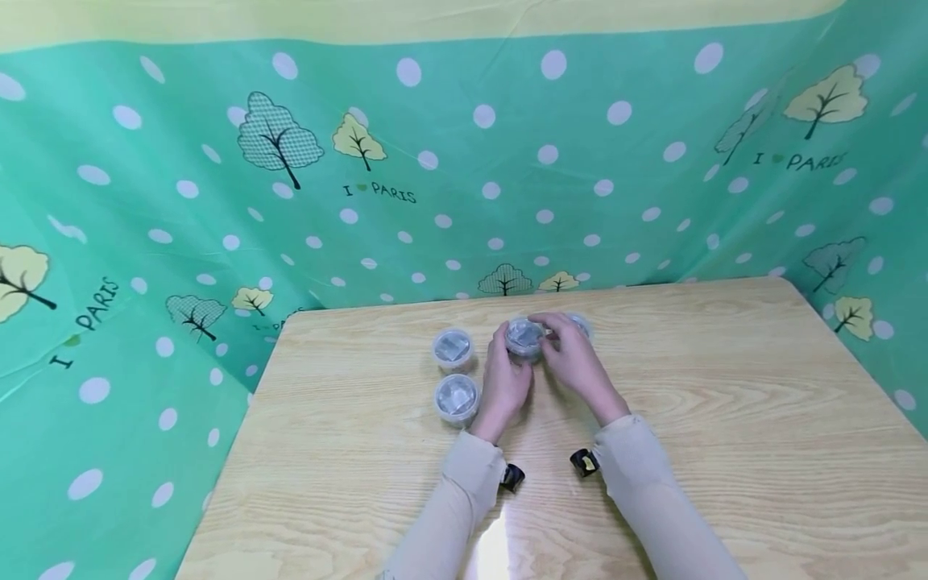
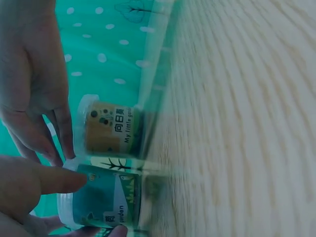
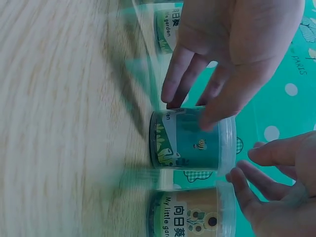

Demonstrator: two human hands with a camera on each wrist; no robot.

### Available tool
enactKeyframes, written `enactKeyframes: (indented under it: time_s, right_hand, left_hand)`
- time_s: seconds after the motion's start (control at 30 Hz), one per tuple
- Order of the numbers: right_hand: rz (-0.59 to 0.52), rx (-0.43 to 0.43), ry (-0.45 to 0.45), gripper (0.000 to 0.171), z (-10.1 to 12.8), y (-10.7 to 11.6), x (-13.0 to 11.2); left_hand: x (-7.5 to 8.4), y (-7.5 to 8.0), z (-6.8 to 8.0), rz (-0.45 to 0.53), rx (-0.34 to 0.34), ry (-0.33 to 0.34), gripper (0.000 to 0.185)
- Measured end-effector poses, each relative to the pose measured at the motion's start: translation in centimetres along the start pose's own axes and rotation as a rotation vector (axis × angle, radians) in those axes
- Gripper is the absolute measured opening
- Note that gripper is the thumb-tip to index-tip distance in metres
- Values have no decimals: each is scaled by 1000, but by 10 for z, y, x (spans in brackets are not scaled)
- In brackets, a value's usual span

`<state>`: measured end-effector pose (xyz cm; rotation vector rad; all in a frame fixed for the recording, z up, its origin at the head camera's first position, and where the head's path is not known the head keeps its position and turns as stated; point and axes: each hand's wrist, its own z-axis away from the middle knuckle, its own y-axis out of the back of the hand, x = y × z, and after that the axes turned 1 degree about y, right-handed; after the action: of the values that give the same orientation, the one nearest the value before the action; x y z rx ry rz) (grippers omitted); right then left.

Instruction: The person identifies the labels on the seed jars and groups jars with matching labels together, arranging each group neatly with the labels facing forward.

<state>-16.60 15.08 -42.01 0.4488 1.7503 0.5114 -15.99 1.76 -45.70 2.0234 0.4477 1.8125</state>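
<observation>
A small round clear-plastic tub with a teal label (image 1: 524, 338) is being held near the middle of the far edge of the pale wood-grain tabletop (image 1: 725, 419). Its base is resting on the wood. A white strip of lettering, pale plant shapes and a tiny bee are being shown on the teal label in the right wrist view, and a wider clear rim is seen at the top (image 3: 195, 140). The tub is being gripped by the left hand (image 1: 503, 379), with fingers curled against its side, and by the right hand (image 1: 573, 358), whose fingertips are pressed on the lid edge.

A similar clear tub with a brown label (image 2: 111, 129) is being shown just beside it, partly hidden behind the right hand in the head view. Two more clear lidded tubs (image 1: 454, 372) are standing to the left, toward the left edge. A green polka-dot curtain with tree prints (image 1: 435, 161) is hanging behind the tabletop.
</observation>
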Motion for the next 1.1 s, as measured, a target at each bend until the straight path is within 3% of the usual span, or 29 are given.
enactKeyframes:
  time_s: [0.43,0.83,1.1]
  right_hand:
    - [-57,89,12,38,7,1,-3]
    - [-111,114,20,31,10,10,-8]
    - [-129,126,29,36,14,19,-16]
  left_hand:
    - [-2,2,0,200,23,59,66]
    - [11,6,2,297,82,-12,50]
    - [18,16,4,331,33,-80,45]
